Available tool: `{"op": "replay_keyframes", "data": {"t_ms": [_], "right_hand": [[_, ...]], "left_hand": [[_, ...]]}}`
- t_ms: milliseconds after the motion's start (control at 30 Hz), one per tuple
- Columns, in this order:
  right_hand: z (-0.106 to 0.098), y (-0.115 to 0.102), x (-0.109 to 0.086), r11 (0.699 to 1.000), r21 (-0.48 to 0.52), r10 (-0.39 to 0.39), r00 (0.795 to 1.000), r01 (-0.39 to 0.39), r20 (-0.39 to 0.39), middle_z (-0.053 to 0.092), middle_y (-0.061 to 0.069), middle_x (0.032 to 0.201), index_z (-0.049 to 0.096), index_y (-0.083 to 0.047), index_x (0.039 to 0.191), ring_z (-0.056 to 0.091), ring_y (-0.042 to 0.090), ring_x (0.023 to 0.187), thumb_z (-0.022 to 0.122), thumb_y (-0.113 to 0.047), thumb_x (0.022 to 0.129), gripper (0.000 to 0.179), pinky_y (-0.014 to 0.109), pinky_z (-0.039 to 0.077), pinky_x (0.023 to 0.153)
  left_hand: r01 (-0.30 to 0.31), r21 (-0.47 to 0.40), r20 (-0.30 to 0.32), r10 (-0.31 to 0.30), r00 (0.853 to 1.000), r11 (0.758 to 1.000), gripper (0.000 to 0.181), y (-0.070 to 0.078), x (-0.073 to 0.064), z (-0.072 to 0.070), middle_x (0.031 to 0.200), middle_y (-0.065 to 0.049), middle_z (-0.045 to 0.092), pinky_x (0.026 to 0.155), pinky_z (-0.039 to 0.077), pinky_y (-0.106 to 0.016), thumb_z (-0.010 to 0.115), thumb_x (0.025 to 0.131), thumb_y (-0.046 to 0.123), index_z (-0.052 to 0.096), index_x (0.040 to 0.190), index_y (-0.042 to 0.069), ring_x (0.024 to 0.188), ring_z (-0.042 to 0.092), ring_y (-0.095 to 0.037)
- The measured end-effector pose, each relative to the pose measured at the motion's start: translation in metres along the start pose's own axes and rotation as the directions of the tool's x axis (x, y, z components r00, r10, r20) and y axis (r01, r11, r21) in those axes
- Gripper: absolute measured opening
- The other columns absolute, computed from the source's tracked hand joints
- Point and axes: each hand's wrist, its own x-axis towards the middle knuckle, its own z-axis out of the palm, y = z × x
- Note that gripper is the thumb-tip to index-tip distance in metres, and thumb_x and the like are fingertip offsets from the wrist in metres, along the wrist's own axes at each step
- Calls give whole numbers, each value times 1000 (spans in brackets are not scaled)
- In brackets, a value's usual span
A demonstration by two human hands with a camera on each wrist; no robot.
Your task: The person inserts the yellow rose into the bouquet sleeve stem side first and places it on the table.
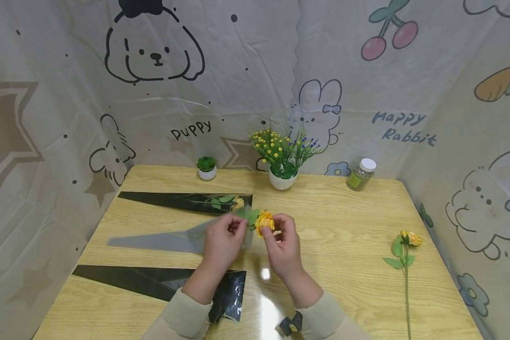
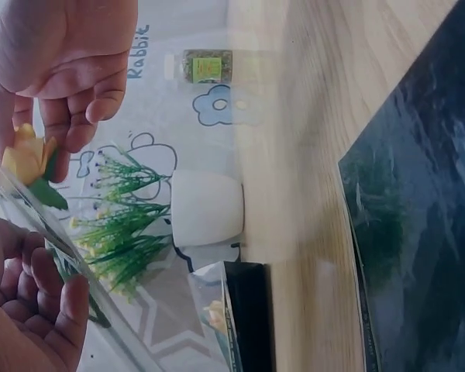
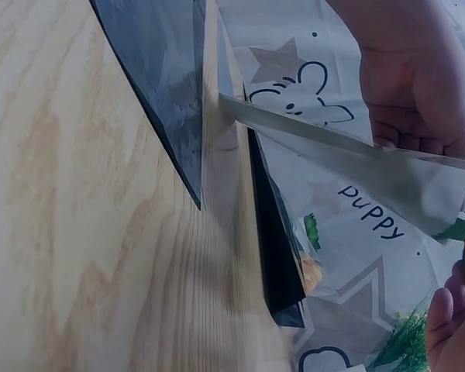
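Note:
My right hand [image 1: 285, 248] pinches the bloom of a yellow artificial rose [image 1: 264, 223] between thumb and fingers. Green leaves stick out to the left of the bloom. Across from it, my left hand [image 1: 224, 238] grips a clear, tapering flower sleeve [image 3: 356, 170] near its wide mouth. The rose's bloom stands at that mouth, and its stem runs down inside the sleeve [image 2: 70, 248] in the left wrist view. The sleeve's narrow end points left over the table in the head view.
A black sleeve [image 1: 165, 200] holding a yellow rose lies behind the hands; another black sleeve [image 1: 123, 278] lies in front. At right rests a loose yellow rose [image 1: 406, 274]. Along the back stand a small succulent [image 1: 207, 169], a white flowerpot [image 1: 282, 180] and a lidded jar [image 1: 360, 174].

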Motion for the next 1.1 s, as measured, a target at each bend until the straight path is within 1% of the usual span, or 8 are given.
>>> {"op": "replay_keyframes", "data": {"t_ms": [133, 300, 467, 567, 767, 867, 933, 1100], "right_hand": [[2, -1, -1, 1000, -10, 17, 1000, -17, -4, 69, 10, 97, 60, 0, 118, 61, 16, 85, 72, 2, 97, 24, 26, 51, 64], [3, 0, -2, 998, -51, 38, 999, -39, -21, 73, 7, 96, 67, -4, 112, 64, 16, 82, 77, -1, 94, 21, 26, 52, 63], [4, 2, -4, 994, -94, 59, 998, -60, -7, 75, 5, 96, 71, -5, 109, 64, 16, 77, 82, -4, 92, 20, 26, 52, 61], [4, 1, -3, 990, -120, 74, 997, -74, 0, 75, 5, 97, 72, -5, 109, 64, 19, 77, 83, -5, 91, 20, 27, 53, 61], [3, -1, -2, 979, -184, 88, 996, -85, 9, 68, 6, 104, 78, -5, 108, 61, 31, 88, 87, -9, 88, 22, 29, 54, 66], [3, -2, -1, 975, -206, 90, 996, -87, 9, 65, 8, 108, 80, -5, 108, 61, 31, 95, 89, -10, 87, 23, 32, 54, 67], [4, -2, -1, 973, -213, 97, 995, -93, 11, 64, 9, 111, 80, -4, 107, 61, 27, 100, 89, -10, 86, 24, 37, 56, 68], [5, -4, 0, 971, -206, 127, 992, -119, 27, 66, 19, 117, 80, -2, 107, 63, 29, 110, 88, -10, 87, 23, 49, 60, 72]], "left_hand": [[-6, -2, 7, 6, 1000, 1000, 11, 3, 0, 0, 75, 0, 67, 56, 51, -25, 79, 96, 10, 73, 87, 7, 64, 59, -10], [-19, 6, 8, 19, 1000, 1000, 10, 1, -1, 2, 75, 0, 67, 56, 51, -25, 79, 96, 10, 73, 88, 7, 64, 59, -10], [-43, 1, 4, 43, 999, 999, 10, 0, -2, 3, 75, 0, 67, 56, 50, -25, 79, 96, 10, 73, 89, 8, 64, 58, -10], [-58, -8, -2, 58, 998, 998, 10, 0, -2, 3, 75, 0, 67, 56, 49, -25, 78, 96, 9, 72, 89, 7, 65, 58, -10], [-78, -20, -11, 78, 997, 997, 10, -3, -3, 3, 74, 1, 65, 56, 48, -25, 78, 96, 8, 71, 89, 8, 63, 56, -9], [-97, -22, -13, 97, 995, 995, 10, -5, -3, 3, 74, 1, 65, 55, 48, -25, 78, 96, 7, 71, 88, 8, 62, 56, -8], [-108, -26, -11, 108, 994, 994, 10, -6, -2, 3, 74, 1, 65, 55, 48, -25, 78, 96, 7, 71, 88, 8, 63, 56, -8], [-119, -36, 1, 119, 993, 992, 9, -6, -1, 3, 76, 1, 66, 57, 49, -25, 78, 96, 7, 73, 89, 7, 65, 57, -8]]}}
